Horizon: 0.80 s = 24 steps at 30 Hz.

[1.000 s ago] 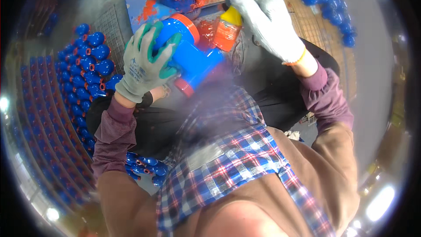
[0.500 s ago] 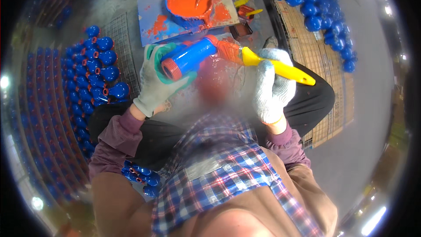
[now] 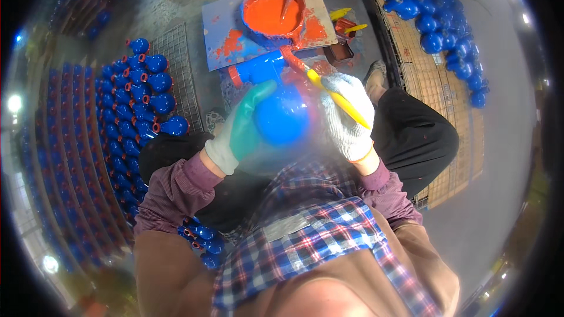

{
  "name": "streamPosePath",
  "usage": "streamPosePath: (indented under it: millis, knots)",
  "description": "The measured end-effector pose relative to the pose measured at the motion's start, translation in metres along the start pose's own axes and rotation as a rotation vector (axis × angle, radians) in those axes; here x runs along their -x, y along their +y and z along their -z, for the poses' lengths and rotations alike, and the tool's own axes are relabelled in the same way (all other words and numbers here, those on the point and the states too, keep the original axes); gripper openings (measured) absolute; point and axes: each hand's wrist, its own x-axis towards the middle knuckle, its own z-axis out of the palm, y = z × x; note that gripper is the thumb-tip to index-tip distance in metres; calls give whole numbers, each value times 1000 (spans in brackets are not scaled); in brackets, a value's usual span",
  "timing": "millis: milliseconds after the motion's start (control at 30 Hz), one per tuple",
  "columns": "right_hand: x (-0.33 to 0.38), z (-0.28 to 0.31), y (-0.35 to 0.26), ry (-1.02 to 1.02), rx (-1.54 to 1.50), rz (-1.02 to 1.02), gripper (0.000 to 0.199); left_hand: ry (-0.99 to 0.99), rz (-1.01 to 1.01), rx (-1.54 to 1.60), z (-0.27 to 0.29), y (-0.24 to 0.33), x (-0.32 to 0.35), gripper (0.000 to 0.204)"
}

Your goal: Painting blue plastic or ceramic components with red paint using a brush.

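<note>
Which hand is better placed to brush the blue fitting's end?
The right hand, likely: it grips the yellow-handled brush, bristles at one end of the blue fitting, which the left hand holds.

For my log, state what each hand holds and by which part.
Left hand: a blue fitting, by the side of its rounded end. Right hand: a paintbrush, by its yellow handle.

wire mesh (image 3: 183,73) L, brown cardbd (image 3: 427,82) R, gray flr (image 3: 458,217)
</note>
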Motion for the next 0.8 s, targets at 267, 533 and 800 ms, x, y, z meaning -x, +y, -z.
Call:
streamPosePath:
  millis: [267, 533, 800]
  knots:
    - [-10, 24, 15, -194, 60, 185, 34, 104, 286, 567, 32, 0, -2, 72]
    - [-13, 49, 9, -285, 216, 227, 32, 59, 141, 351, 47, -7, 5, 79]
    - [-5, 43, -12, 184, -352, -425, 24, -26, -215, -623, 87, -16, 17, 80]
